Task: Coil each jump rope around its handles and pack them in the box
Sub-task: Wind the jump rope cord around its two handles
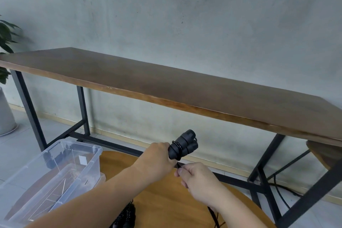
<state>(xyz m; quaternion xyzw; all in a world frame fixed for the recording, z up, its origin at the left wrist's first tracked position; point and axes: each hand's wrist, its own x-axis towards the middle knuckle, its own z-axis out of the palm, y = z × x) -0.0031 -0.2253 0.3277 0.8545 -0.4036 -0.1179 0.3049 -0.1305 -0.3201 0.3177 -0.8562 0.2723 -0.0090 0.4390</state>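
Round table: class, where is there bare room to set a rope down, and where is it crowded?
Bare wood lies on the round table between the box and the right hand. The near edge is crowded by another black rope. The long bench shows only bare wood.

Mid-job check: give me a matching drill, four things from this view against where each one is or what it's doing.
Things:
1. left hand
2. right hand
3. box
4. plant

States:
A. pinches the rope just below the handles
B. stands at the far left edge, by the wall
C. grips the two black handles together
D. clear, lid off, at lower left

Pairs: 1-C, 2-A, 3-D, 4-B
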